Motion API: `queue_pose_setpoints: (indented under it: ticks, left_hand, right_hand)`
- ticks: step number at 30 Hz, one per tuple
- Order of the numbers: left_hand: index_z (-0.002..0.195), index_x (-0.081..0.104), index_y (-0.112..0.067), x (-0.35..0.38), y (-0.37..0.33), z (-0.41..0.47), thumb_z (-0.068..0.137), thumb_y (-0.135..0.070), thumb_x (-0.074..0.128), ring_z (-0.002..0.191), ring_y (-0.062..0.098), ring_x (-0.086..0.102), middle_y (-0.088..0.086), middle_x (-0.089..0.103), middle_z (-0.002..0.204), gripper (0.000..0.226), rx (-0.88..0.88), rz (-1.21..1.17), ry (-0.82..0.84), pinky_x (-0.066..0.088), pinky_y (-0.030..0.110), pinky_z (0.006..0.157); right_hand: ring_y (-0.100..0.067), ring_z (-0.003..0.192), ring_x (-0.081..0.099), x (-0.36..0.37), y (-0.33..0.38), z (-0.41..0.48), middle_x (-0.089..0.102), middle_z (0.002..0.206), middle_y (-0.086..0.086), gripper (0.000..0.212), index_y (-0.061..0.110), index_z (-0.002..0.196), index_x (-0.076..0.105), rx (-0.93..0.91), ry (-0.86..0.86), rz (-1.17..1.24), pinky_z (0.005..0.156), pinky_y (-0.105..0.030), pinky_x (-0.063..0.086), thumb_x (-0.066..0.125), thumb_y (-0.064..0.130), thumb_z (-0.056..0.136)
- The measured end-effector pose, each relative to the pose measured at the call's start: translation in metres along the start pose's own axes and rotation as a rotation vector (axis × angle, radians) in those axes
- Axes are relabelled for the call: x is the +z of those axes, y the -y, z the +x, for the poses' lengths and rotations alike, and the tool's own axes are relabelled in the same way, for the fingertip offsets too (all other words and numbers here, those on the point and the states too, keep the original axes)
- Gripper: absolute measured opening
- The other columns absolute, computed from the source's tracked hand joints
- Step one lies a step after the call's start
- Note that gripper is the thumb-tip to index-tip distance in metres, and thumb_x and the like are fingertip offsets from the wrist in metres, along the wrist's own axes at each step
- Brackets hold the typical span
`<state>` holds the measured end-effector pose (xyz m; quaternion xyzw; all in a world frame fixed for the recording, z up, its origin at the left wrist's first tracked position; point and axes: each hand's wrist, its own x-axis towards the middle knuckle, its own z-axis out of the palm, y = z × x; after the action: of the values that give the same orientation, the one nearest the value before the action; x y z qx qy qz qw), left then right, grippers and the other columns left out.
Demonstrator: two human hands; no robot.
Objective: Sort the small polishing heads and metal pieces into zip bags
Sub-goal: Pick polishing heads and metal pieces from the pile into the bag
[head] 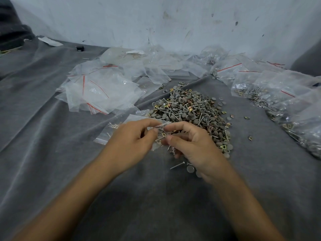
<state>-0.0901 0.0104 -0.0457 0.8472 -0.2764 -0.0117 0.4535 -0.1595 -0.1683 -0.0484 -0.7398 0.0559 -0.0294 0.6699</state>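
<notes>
On my feed the left hand [132, 138] pinches one side of a small zip bag [155, 145] between thumb and fingertips, and the right hand [192, 146] pinches the other side. The right hand's lower fingers are curled around what look like a few screws, though blur hides the detail. The bag hangs between the two hands just above the grey cloth [52, 136], with some grey and metal bits showing through it. Beneath the right wrist a loose screw [177, 165] and a grey polishing head [190, 169] lie on the cloth. Beside the left hand lies a flat bag [111, 131] with a few metal pieces inside. Just beyond the hands I see the pile [191, 112] of grey heads, screws and brass squares. Empty bags [100, 91] are heaped at the far left, filled bags [278, 94] along the right, and the scuffed wall [156, 23] stands behind.
</notes>
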Motion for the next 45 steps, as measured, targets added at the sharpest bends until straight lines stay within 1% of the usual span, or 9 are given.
queue_pose_setpoints:
  ticks: [3,7,18,24,30,33,35,41,45]
  left_hand:
    - [0.116,0.072,-0.038,-0.001,0.0,0.0,0.101,-0.028,0.057,0.064,0.011,0.065,-0.004,0.068,0.065,0.024,-0.001,0.013,-0.002,0.054,0.044,0.069]
    - [0.114,0.072,-0.037,-0.001,0.0,0.001,0.101,-0.028,0.058,0.065,0.009,0.065,-0.006,0.067,0.065,0.022,-0.011,0.016,-0.019,0.053,0.041,0.071]
    - [0.112,0.071,-0.041,-0.001,-0.002,-0.001,0.101,-0.029,0.057,0.064,0.013,0.064,0.0,0.068,0.067,0.022,-0.02,0.006,-0.004,0.051,0.041,0.068]
    - [0.115,0.072,-0.039,-0.001,-0.003,-0.001,0.101,-0.027,0.057,0.064,0.015,0.066,-0.001,0.068,0.066,0.023,0.002,0.005,0.003,0.053,0.047,0.068]
    - [0.116,0.071,-0.037,-0.003,-0.001,0.001,0.101,-0.029,0.056,0.064,0.01,0.063,-0.004,0.069,0.067,0.022,-0.023,0.015,-0.009,0.052,0.04,0.068]
    - [0.118,0.071,-0.036,-0.003,-0.002,0.0,0.101,-0.03,0.055,0.064,0.008,0.063,-0.006,0.07,0.067,0.024,-0.029,0.028,-0.009,0.049,0.031,0.066]
    - [0.119,0.071,-0.036,-0.003,-0.002,0.0,0.101,-0.03,0.055,0.064,0.007,0.063,-0.006,0.07,0.067,0.024,-0.029,0.032,-0.01,0.046,0.028,0.064]
    - [0.117,0.072,-0.035,-0.004,-0.001,0.0,0.101,-0.029,0.056,0.065,0.01,0.065,-0.005,0.069,0.066,0.023,-0.022,-0.003,-0.009,0.053,0.039,0.069]
    - [0.116,0.072,-0.036,-0.006,0.002,0.001,0.101,-0.03,0.056,0.063,0.007,0.064,-0.006,0.069,0.065,0.022,-0.025,0.006,-0.022,0.053,0.038,0.07]
  right_hand:
    - [-0.016,0.068,0.068,-0.004,0.002,-0.001,0.079,0.09,-0.004,0.017,0.029,0.103,0.07,0.01,-0.055,0.002,0.056,-0.026,0.048,0.076,0.019,0.091]
    - [-0.01,0.062,0.061,-0.015,0.004,-0.003,0.077,0.092,-0.014,0.016,0.027,0.095,0.076,-0.018,-0.102,0.05,0.051,-0.019,0.047,0.077,0.014,0.088]
    - [-0.021,0.081,0.073,-0.008,0.004,-0.001,0.077,0.094,-0.015,0.015,0.009,0.099,0.076,0.011,-0.13,0.27,0.072,-0.029,0.062,0.068,-0.001,0.091]
    - [-0.019,0.086,0.073,0.012,0.002,0.0,0.077,0.095,-0.013,0.014,0.01,0.097,0.075,-0.017,-0.131,0.248,0.074,-0.03,0.061,0.068,-0.001,0.093]
    - [-0.021,0.085,0.071,0.002,0.005,-0.002,0.075,0.09,-0.008,0.02,0.02,0.086,0.079,-0.045,-0.19,0.273,0.081,-0.039,0.061,0.071,0.002,0.09]
    - [-0.016,0.073,0.067,-0.006,0.005,-0.002,0.071,0.079,-0.003,0.016,0.021,0.085,0.077,-0.04,-0.239,0.243,0.079,-0.041,0.056,0.073,0.006,0.089]
    - [-0.013,0.069,0.064,-0.005,0.006,-0.002,0.07,0.076,-0.001,0.015,0.02,0.085,0.076,-0.044,-0.236,0.214,0.07,-0.032,0.057,0.073,0.006,0.089]
    - [-0.005,0.068,0.064,0.001,0.003,-0.004,0.077,0.088,0.0,0.022,0.033,0.099,0.077,-0.062,-0.065,-0.053,0.054,-0.019,0.049,0.072,0.013,0.093]
    - [-0.005,0.069,0.068,-0.02,0.002,-0.004,0.076,0.085,0.006,0.013,0.032,0.092,0.076,-0.137,-0.196,-0.273,0.056,-0.016,0.051,0.074,0.019,0.091]
